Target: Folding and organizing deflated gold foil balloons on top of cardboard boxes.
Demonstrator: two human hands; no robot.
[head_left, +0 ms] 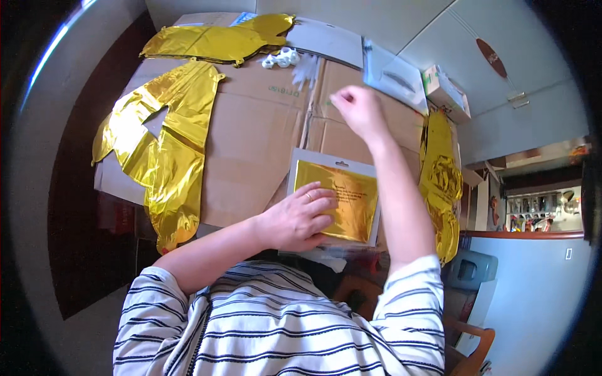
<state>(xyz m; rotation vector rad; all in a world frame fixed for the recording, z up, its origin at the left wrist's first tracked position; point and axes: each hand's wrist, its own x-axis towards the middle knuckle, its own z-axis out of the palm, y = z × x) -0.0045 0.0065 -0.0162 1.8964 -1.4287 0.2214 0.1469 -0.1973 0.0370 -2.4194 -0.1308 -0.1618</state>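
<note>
My left hand lies palm down, fingers spread and pressed flat on a flat grey-edged packet with a shiny gold foil face. The forearm enters from the lower edge, sleeve striped white and navy. The packet sits on the near part of a brown corrugated cardboard sheet, just in front of me.

My right hand is raised above the cardboard, arm stretched forward, fingers drawn together as in a pinch. I cannot tell what sits between the fingertips, if anything.

Outward, left: a crinkled gold foil balloon, deflated and letter-shaped, draped over the cardboard's left edge. Far edge: a second flattened gold foil balloon. Beside it, a small cluster of white plastic pieces. Further right, a flat grey card packet and a clear plastic sleeve. Right of my right arm: another wrinkled gold foil balloon hanging down over the edge.
</note>
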